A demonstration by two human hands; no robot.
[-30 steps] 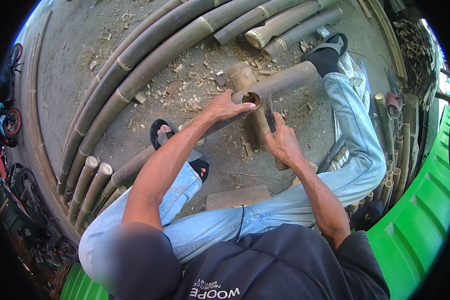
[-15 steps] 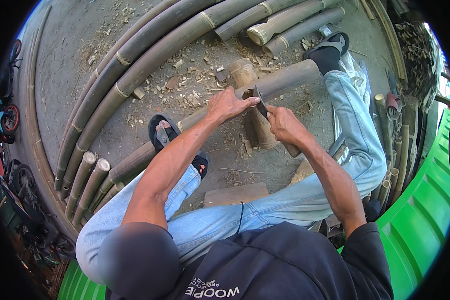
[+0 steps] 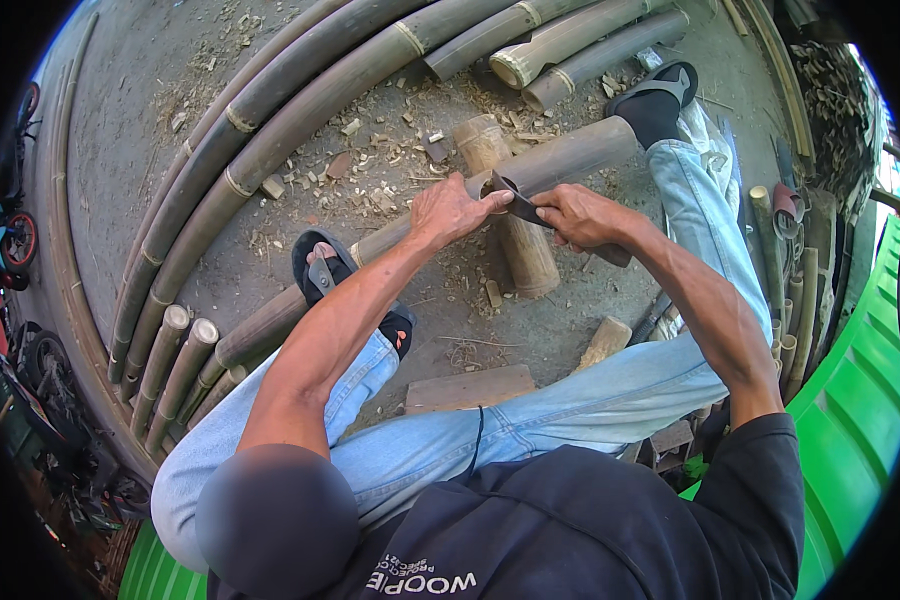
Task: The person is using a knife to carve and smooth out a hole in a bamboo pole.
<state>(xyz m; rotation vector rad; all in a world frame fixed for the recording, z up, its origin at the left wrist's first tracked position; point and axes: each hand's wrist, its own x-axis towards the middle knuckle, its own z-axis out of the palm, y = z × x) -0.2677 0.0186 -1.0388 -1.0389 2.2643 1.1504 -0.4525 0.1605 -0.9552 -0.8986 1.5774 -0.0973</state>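
Bamboo section (image 3: 526,250) stands upright on the dirt floor (image 3: 120,120) at the centre of the frame, between the seated person's spread legs, so both hands can work at its top. Left hand (image 3: 450,208) is closed around the tip of a dark blade (image 3: 515,200) laid across the top of the piece, while right hand (image 3: 582,215) grips the handle end, seemingly to steady and press it. Just beyond lies a long bamboo pole (image 3: 560,160) pinned by a sandalled foot (image 3: 655,95), with more poles (image 3: 300,110) curving across the upper left.
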